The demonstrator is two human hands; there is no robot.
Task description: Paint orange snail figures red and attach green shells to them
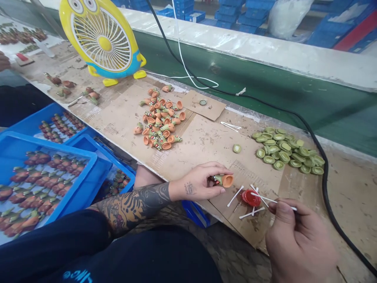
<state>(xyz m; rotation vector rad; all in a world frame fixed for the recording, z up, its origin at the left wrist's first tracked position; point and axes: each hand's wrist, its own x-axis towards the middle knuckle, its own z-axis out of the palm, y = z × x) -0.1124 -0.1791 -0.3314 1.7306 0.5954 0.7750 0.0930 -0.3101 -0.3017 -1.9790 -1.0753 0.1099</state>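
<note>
Blue plastic trays [44, 142] are holding rows of painted orange-and-green figurines [38, 181] beside the counter [347, 188]. The left grip [200, 181] is closing around one orange figurine [224, 181], while the right grip [294, 232] is pinching a cotton swab [260, 197] above a red lid [251, 198].

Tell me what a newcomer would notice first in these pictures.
A yellow fan with cartoon eyes stands at the far end of the bench, near a heap of small orange figures on cardboard. Blue trays of similar figures sit at lower left. At the front, the tattooed arm's left hand grips an orange figure, while the right hand holds a cotton swab near a red lid.
</note>
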